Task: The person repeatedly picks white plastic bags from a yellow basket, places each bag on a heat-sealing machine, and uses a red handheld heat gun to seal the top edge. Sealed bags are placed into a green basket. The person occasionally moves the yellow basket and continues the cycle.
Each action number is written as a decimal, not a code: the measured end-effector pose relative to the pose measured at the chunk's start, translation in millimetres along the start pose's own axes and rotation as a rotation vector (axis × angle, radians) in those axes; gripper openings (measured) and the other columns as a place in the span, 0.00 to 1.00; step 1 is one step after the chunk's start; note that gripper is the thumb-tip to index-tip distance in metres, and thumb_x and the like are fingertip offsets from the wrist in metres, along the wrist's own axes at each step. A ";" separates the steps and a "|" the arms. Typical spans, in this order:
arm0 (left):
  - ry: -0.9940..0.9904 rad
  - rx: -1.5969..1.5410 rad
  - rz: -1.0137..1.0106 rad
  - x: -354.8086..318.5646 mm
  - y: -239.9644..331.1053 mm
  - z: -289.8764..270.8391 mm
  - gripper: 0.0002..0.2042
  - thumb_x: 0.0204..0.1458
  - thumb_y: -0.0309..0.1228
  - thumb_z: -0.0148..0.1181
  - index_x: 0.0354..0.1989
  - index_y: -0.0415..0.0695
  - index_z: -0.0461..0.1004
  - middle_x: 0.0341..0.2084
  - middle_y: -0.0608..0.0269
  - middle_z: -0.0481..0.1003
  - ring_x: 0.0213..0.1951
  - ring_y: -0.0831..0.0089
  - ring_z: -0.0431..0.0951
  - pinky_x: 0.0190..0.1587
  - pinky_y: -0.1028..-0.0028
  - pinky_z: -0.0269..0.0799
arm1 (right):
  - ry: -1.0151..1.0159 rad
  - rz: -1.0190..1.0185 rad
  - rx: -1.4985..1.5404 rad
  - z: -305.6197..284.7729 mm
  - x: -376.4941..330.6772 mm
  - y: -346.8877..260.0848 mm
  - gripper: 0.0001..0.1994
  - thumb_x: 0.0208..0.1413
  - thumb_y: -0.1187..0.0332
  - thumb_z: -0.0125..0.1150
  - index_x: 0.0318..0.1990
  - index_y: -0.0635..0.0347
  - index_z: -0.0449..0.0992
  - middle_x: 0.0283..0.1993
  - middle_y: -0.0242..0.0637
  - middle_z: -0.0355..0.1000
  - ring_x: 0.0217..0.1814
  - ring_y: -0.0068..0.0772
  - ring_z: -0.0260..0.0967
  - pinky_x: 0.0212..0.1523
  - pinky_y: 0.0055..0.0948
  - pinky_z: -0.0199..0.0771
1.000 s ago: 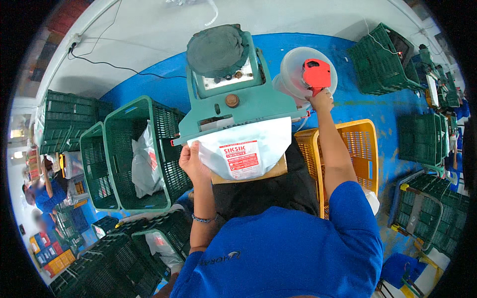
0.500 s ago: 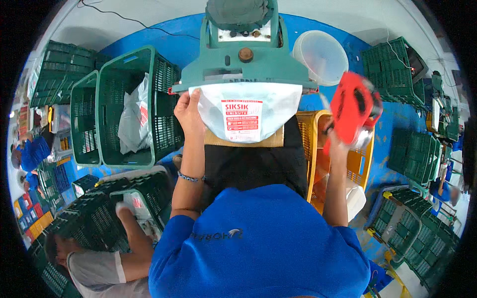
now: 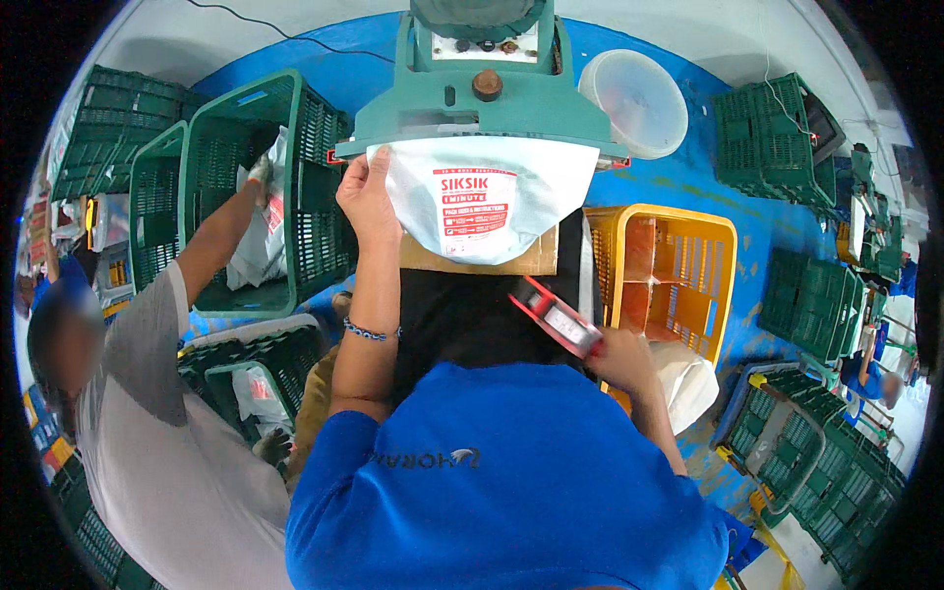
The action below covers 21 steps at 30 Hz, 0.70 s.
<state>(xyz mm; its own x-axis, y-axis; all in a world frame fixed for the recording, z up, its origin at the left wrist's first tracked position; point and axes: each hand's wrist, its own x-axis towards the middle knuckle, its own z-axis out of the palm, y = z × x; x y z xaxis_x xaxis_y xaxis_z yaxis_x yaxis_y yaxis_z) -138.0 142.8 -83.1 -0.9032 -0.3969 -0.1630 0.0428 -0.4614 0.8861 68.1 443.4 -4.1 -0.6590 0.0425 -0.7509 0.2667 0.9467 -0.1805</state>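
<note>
Pouch (image 3: 487,202), white with a red printed panel, hangs from under the front edge of the green machine (image 3: 482,98), its rounded lower end lying on a brown board (image 3: 531,264) that sits on a dark surface in front of the person. The left hand (image 3: 366,197) grips the pouch's upper left corner, fingers curled over the edge and pressed up close to the machine's lip. The right hand (image 3: 621,359) is drawn back near the body, closed around a red handheld tool (image 3: 556,317) with a pale face (what kind of tool, I cannot tell), which points up and to the left, well apart from the pouch.

Behind the machine to the right stands a clear plastic tub (image 3: 637,98) on the blue floor. Just right of the board is a yellow crate (image 3: 664,270) with orange dividers inside, and a white sack (image 3: 688,379) lies below it, beside the right forearm. Green crates (image 3: 777,138) are stacked along the right side.

To the left, a tall green basket (image 3: 265,197) stands just beside the machine. Another person in a grey shirt (image 3: 167,433) reaches an arm into it, their hand (image 3: 261,169) on a white bag (image 3: 258,246) inside. More green baskets lie lower left, one holding another white packet (image 3: 254,383).
</note>
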 end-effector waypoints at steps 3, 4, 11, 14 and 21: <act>0.030 0.042 -0.017 -0.2 1.0 0.9 0.07 0.50 0.25 0.64 0.34 0.34 0.75 0.30 0.63 0.77 0.29 0.81 0.74 0.34 0.80 0.69 | -0.015 0.055 0.259 -19.7 -20.5 31.9 0.18 0.39 0.61 0.62 0.38 0.62 0.76 0.33 0.51 0.75 0.37 0.53 0.74 0.39 0.44 0.73; 0.029 0.045 -0.034 0.4 1.1 1.2 0.07 0.50 0.25 0.63 0.34 0.34 0.75 0.30 0.64 0.77 0.29 0.81 0.74 0.34 0.80 0.69 | -0.016 0.159 0.244 -29.2 -21.0 44.2 0.19 0.39 0.62 0.62 0.39 0.62 0.76 0.32 0.50 0.76 0.36 0.51 0.74 0.38 0.42 0.73; 0.080 0.128 -0.104 0.7 -1.5 -12.2 0.08 0.50 0.24 0.62 0.37 0.34 0.75 0.34 0.63 0.76 0.34 0.79 0.73 0.39 0.79 0.68 | 0.626 0.069 0.704 -86.8 113.2 113.4 0.25 0.41 0.61 0.65 0.48 0.62 0.71 0.39 0.46 0.74 0.42 0.43 0.73 0.43 0.34 0.70; -0.020 0.336 -0.100 -16.5 -2.2 -31.0 0.16 0.48 0.22 0.61 0.46 0.35 0.70 0.41 0.60 0.74 0.42 0.75 0.73 0.46 0.75 0.68 | 0.777 0.199 0.533 -114.2 219.8 125.0 0.30 0.40 0.57 0.66 0.51 0.63 0.69 0.43 0.46 0.74 0.45 0.47 0.71 0.48 0.38 0.69; -0.402 0.434 -0.404 -81.5 -44.6 -74.0 0.39 0.36 0.25 0.74 0.57 0.35 0.55 0.51 0.54 0.68 0.50 0.65 0.72 0.53 0.66 0.68 | 0.865 0.550 0.228 -130.2 333.6 98.5 0.39 0.41 0.43 0.65 0.59 0.55 0.63 0.59 0.53 0.61 0.62 0.57 0.55 0.58 0.51 0.59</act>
<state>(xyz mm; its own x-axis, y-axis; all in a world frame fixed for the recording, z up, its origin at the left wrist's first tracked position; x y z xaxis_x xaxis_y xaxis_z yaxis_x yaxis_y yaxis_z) -34.7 137.0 -141.5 -0.9035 0.1000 -0.4167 -0.4267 -0.1201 0.8964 -216.9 592.4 -189.7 -0.6605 0.7473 -0.0722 0.7488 0.6488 -0.1351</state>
